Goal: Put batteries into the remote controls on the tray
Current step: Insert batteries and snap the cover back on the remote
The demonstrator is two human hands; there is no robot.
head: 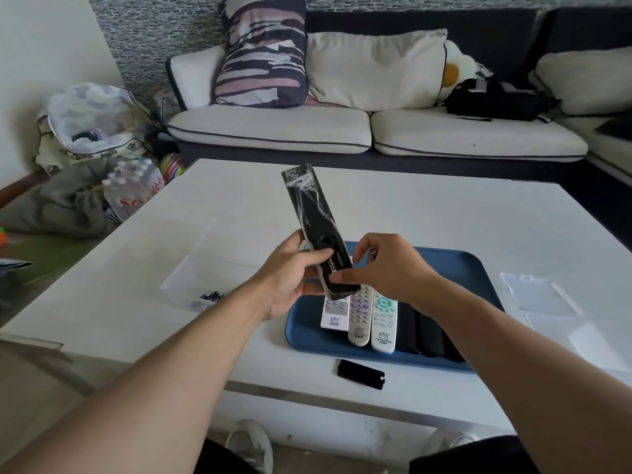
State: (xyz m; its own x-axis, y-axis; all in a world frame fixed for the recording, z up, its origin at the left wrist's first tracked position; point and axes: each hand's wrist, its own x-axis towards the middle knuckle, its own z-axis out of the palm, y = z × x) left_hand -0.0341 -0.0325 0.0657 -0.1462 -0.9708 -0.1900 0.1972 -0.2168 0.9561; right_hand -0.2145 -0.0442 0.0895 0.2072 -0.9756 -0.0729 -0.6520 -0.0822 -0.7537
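My left hand (290, 275) grips a long black remote (309, 206) in clear plastic wrap, back side up, raised above the blue tray (478, 268). Its battery bay is uncovered, and a battery (331, 265) lies in it. My right hand (386, 268) pinches at the bay's near end, fingertips on the battery. The remote's black battery cover (360, 369) lies on the white table in front of the tray. On the tray lie three light remotes (359, 319), buttons up, and dark remotes (427, 333) beside them.
A clear plastic box (191, 278) holding several batteries (212, 296) sits at the left of the white table (444, 213). Clear plastic lids (540, 295) lie at the right. A sofa with cushions stands beyond the table; bags and bottles clutter the floor to the left.
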